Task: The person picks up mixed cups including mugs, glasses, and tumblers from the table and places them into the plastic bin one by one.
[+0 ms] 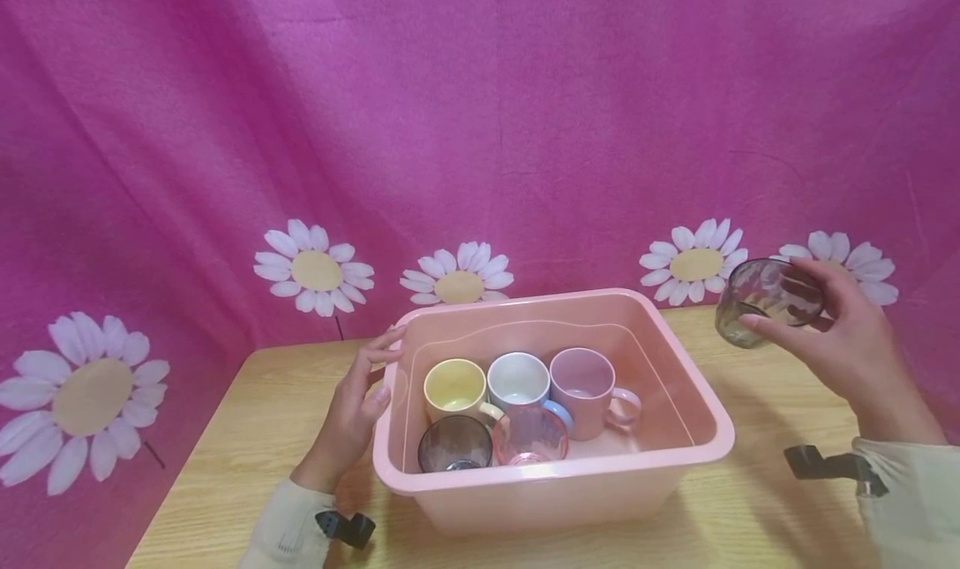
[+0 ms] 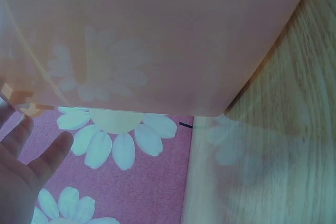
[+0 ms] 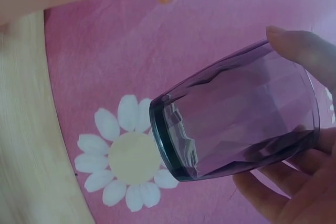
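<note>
A smoky grey drinking glass (image 1: 768, 301) is tilted in the air to the right of the pink tub (image 1: 555, 469). My right hand (image 1: 855, 344) grips it between thumb and fingers; in the right wrist view the glass (image 3: 236, 114) shows its thick base. My left hand (image 1: 352, 402) rests on the tub's left rim, its fingers fairly straight. Inside the tub stand a yellow mug (image 1: 454, 383), a white mug with a blue handle (image 1: 517, 377) and a pink-purple mug (image 1: 583, 377). In front of them are a dark glass (image 1: 454, 440) and a clear pink glass (image 1: 531, 436).
The tub stands on a light wooden table (image 1: 277, 394). A magenta cloth (image 1: 495, 136) printed with large white daisies hangs behind and at the sides of the table. Black straps with small mounts are on both wrists.
</note>
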A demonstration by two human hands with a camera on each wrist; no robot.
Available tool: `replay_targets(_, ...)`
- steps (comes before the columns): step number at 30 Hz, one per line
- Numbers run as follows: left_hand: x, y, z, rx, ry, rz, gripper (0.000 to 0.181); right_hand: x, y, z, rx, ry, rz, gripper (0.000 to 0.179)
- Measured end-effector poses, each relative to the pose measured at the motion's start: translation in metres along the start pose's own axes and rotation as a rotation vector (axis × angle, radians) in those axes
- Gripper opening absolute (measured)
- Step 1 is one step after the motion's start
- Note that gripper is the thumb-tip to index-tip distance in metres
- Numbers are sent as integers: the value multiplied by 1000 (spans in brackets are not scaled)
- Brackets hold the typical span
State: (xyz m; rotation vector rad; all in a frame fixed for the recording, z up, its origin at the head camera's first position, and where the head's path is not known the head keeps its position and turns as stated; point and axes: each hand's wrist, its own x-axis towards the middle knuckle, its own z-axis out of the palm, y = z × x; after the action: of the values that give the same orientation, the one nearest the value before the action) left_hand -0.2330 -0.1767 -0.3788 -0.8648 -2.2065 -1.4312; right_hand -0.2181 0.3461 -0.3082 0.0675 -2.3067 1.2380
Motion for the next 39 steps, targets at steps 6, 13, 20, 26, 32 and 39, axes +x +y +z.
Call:
replay_targets(6, 0, -3, 0, -10, 1, 19, 38, -1, -8, 6, 15, 8, -59, 79)
replay_targets(13, 2, -3, 0, -6, 2, 20, 38, -2, -17, 11, 55, 23, -126, 79)
replay_targets(20, 1, -2, 0, 16, -1, 3, 38, -3, -24, 14, 89, 24, -172, 81)
replay_targets(26, 1, 0, 0, 21, 3, 2, 38, -5, -30, 16, 108, 41, -199, 83)
replay_targets(32, 2, 2, -1, 17, 4, 5, 39, -6, -35, 14, 146, 47, -198, 86)
replay_targets(39, 1, 1, 0, 10, 3, -3, 38, -12, -48, 14, 307, 16, -208, 86)
